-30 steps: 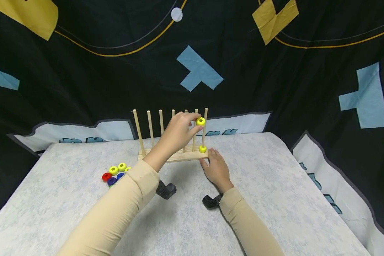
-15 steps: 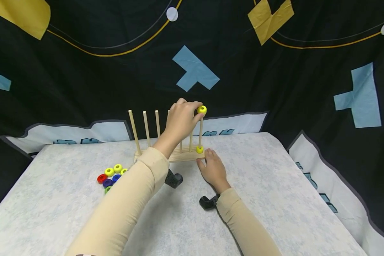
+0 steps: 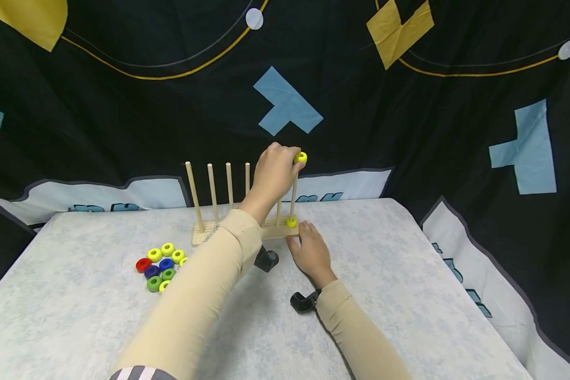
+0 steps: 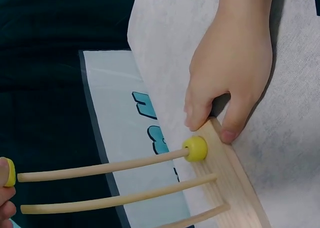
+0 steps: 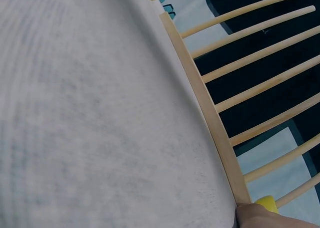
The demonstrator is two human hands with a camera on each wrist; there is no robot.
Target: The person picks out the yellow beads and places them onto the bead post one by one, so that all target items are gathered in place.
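Observation:
Between thumb and fingers my left hand (image 3: 274, 173) pinches a yellow bead (image 3: 302, 157) with a hole. In the left wrist view that bead (image 4: 12, 173) sits just off the tip of the end peg (image 4: 100, 169). At the foot of the same peg is another yellow bead (image 3: 291, 222). The wooden peg rack (image 3: 277, 231) has a row of upright pegs, some hidden behind my left hand. My right hand (image 3: 312, 254) grips the rack's right end, with thumb and fingers on different sides of the base (image 4: 235, 183).
Left of my left forearm lies a group of loose beads: yellow, blue (image 3: 166, 264), green (image 3: 154, 283), purple and one red (image 3: 143, 265). The sleeve partly covers them. A dark printed cloth (image 3: 342, 95) hangs behind the table (image 3: 85, 311).
My left hand has risen with its yellow bead, from beside the end peg to that peg's tip. The right hand keeps its hold on the rack. The head view has shifted slightly.

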